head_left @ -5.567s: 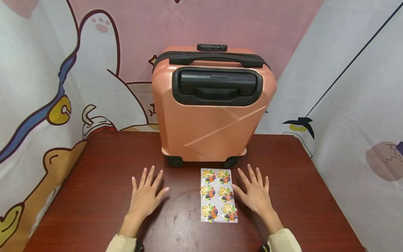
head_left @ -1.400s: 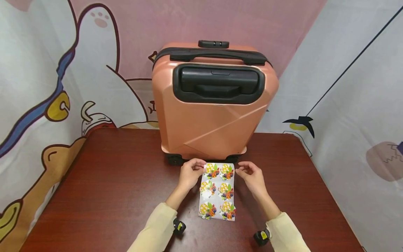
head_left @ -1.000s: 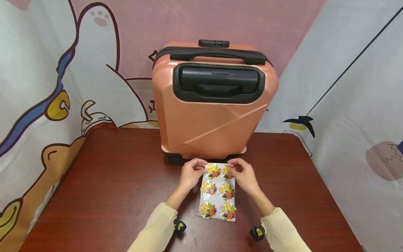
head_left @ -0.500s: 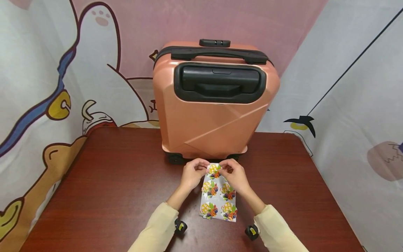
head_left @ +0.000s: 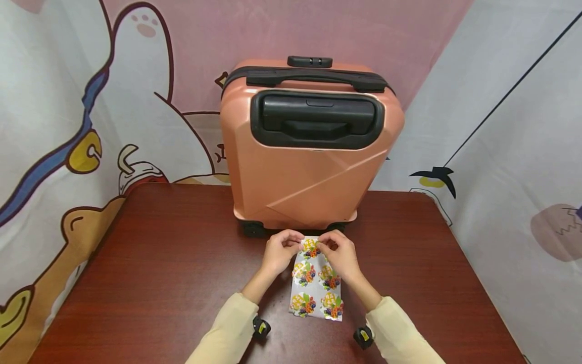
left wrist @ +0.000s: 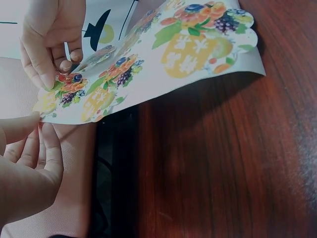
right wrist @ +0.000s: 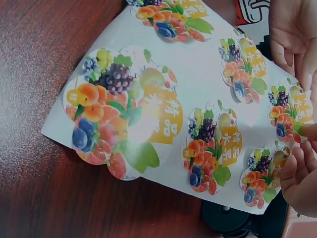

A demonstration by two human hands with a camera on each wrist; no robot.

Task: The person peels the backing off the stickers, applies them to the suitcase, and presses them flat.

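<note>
A white sticker sheet (head_left: 317, 290) with fruit-printed stickers is held near the front of the suitcase (head_left: 313, 187). My left hand (head_left: 278, 253) pinches its far left corner between thumb and fingers. At the far edge, my right hand (head_left: 340, 255) pinches the sheet close to the top right sticker, which it mostly hides in the head view. The left wrist view shows the sheet (left wrist: 148, 82) bowed, its near part above the table. In the right wrist view the far end of the sheet (right wrist: 190, 64) runs between both hands.
The coral hard-shell suitcase stands upright at the back of the dark red wooden table (head_left: 173, 263), black handle (head_left: 316, 119) facing forward. Its wheel (head_left: 253, 230) sits just behind my hands. A cartoon-printed cloth (head_left: 191, 65) hangs behind and at both sides.
Earlier both hands lay spread on the table beside the flat sheet. They have since gripped its far end; the right hand shifted left along it, and the sheet now bows upward.
</note>
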